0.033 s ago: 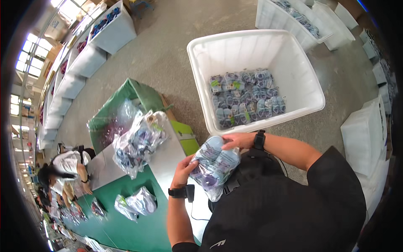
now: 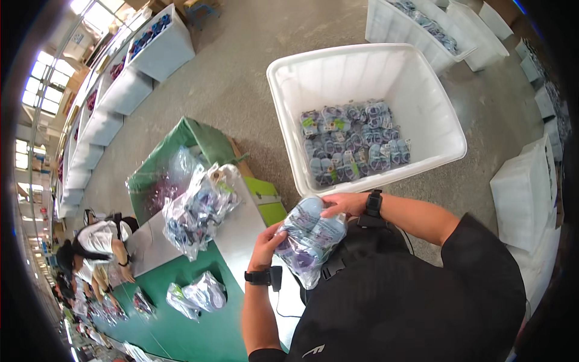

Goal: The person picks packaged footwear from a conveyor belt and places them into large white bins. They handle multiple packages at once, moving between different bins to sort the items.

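Observation:
Between my hands, in front of my body, is a clear plastic bag of sandals [image 2: 310,232], pale blue with purple parts. My left hand [image 2: 265,244] grips the bag's left side, its thumb lying over the plastic. On the upper right edge my right hand [image 2: 345,204] is closed, fingers on top of the film. The bag's loose lower end hangs close to my waist. Just beyond it stands a large white bin [image 2: 368,181], with several bagged sandals [image 2: 356,145] in rows on its bottom.
At left, a heap of bagged sandals [image 2: 202,205] lies on the grey tabletop [image 2: 232,232]. Two bagged pairs [image 2: 196,295] rest on the green conveyor belt [image 2: 175,332]. A green-lined box [image 2: 151,163] adjoins the table. Another person [image 2: 99,241] works farther left. More white bins [image 2: 160,51] line the floor.

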`<control>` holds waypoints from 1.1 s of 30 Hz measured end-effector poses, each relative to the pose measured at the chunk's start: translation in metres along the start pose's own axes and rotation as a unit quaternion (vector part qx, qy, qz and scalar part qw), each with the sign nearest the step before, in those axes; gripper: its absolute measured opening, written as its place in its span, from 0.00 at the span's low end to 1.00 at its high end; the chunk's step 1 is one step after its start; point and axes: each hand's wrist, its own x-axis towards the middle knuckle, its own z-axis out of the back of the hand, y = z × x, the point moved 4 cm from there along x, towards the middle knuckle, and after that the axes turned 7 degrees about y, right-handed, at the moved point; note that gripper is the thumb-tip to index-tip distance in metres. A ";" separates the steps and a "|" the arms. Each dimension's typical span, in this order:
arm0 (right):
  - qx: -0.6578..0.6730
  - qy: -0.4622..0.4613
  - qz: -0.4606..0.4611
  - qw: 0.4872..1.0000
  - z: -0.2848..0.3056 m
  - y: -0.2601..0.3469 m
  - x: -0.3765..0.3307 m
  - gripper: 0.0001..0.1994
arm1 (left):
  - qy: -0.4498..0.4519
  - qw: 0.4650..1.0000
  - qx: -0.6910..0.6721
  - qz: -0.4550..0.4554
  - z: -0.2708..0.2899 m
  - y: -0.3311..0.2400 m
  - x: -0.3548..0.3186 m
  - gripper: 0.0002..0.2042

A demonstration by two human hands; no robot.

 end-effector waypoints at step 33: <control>0.210 -0.610 0.017 0.764 0.360 -0.037 -0.072 0.39 | -0.499 0.837 -0.159 0.159 -0.042 0.230 -0.151 0.22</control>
